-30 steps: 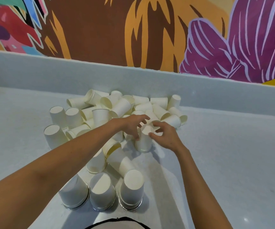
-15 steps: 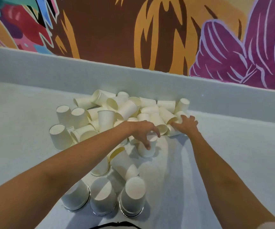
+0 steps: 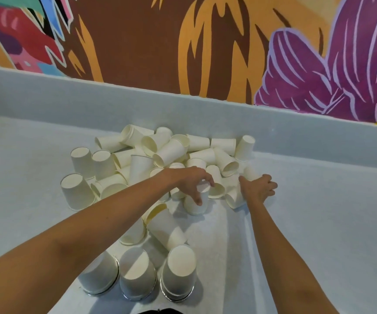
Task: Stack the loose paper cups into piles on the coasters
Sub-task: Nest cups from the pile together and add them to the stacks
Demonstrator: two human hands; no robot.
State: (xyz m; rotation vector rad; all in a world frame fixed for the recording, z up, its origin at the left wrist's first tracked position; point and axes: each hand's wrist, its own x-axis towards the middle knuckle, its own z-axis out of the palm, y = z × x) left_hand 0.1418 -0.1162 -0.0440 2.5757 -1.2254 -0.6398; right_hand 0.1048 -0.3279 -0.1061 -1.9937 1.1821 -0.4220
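A heap of loose white paper cups (image 3: 171,152) lies on the pale counter, some upside down, some on their sides. My left hand (image 3: 188,181) grips an upside-down cup stack (image 3: 196,203) from above, fingers curled round its top. My right hand (image 3: 258,189) grips a cup lying on its side (image 3: 234,197) at the heap's right edge. Near me, three upside-down cups stand on round metal coasters: left cup (image 3: 99,277), middle cup (image 3: 136,274), right cup (image 3: 179,271). The coaster rim (image 3: 176,299) shows beneath the right one.
A raised grey backsplash (image 3: 205,114) runs behind the heap, under a colourful mural. Two cups lie tipped (image 3: 164,227) between the heap and the coasters. Bare counter (image 3: 330,223) spreads to the right.
My right hand left the stack, reached right to the heap's edge, and now has drawn a side-lying cup toward me. My left hand stays on the stack's top.
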